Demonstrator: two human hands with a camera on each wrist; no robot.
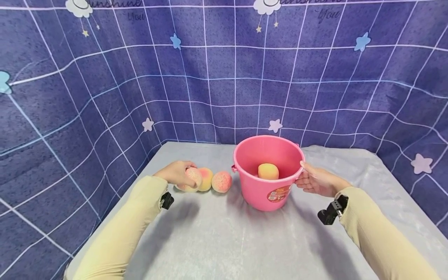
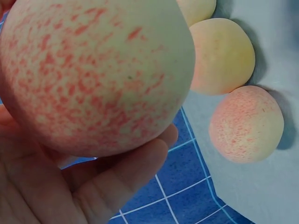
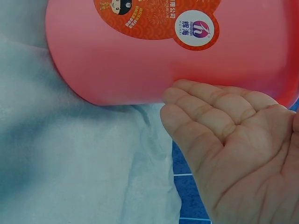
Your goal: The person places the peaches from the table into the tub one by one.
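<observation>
My left hand [image 1: 176,173] grips a peach [image 2: 98,74] with red speckles, holding it above the table at the left. Just under and beside it lie more peaches: a pale one [image 1: 185,189] mostly hidden by the hand, a yellow one [image 2: 224,56], and a pinkish one [image 1: 221,181]. A pink bucket [image 1: 257,192] stands upright right of them, with a yellowish peach [image 1: 268,171] inside. At the bucket's right side, my right hand [image 1: 320,181] has its thumb on the rim and its fingers [image 3: 205,105] against the outer wall, holding the bucket.
A grey-white cloth [image 1: 217,237] covers the table, wrinkled toward the right. Behind and to the left hangs a blue curtain [image 1: 224,93] with white grid lines and stars. The bucket carries an orange label [image 3: 145,18].
</observation>
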